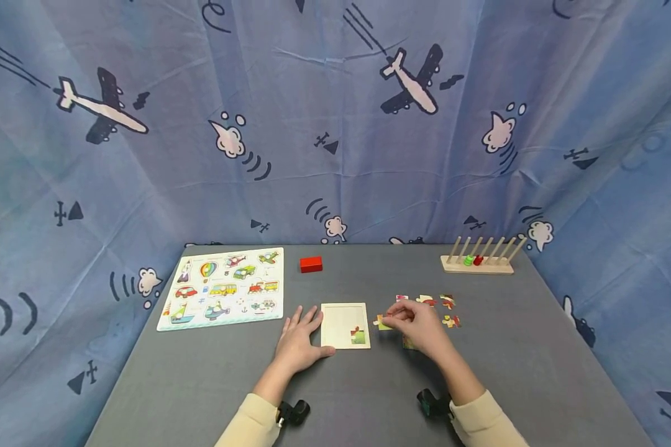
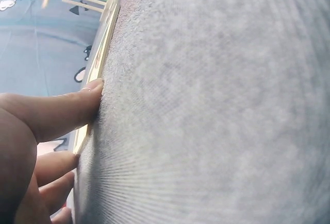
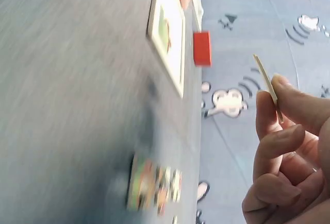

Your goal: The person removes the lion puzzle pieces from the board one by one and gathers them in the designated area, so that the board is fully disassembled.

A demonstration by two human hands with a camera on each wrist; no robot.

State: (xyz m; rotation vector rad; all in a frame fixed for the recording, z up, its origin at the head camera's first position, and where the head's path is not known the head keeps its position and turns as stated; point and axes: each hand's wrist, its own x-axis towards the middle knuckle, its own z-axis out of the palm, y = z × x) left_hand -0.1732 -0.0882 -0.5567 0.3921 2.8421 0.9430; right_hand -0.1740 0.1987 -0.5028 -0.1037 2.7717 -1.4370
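A shallow square puzzle tray (image 1: 335,326) with a pale rim lies in the middle of the table. One printed puzzle piece (image 1: 358,336) sits in its lower right corner. My left hand (image 1: 299,342) rests at the tray's left side, fingers spread, the thumb touching its edge near the lower left corner. In the left wrist view, the thumb (image 2: 67,108) lies along that edge. Right of the tray, my right hand (image 1: 420,324) pinches a thin puzzle piece (image 3: 267,82) between thumb and finger, above the table. Loose puzzle pieces (image 1: 450,321) lie around it, some partly hidden by the hand.
A white picture board (image 1: 223,288) with vehicle drawings lies at the left. Behind the tray stands a red block (image 1: 311,264). At the back right is a wooden peg rack (image 1: 477,266) with green and red beads. A patterned curtain (image 1: 335,124) hangs behind the table.
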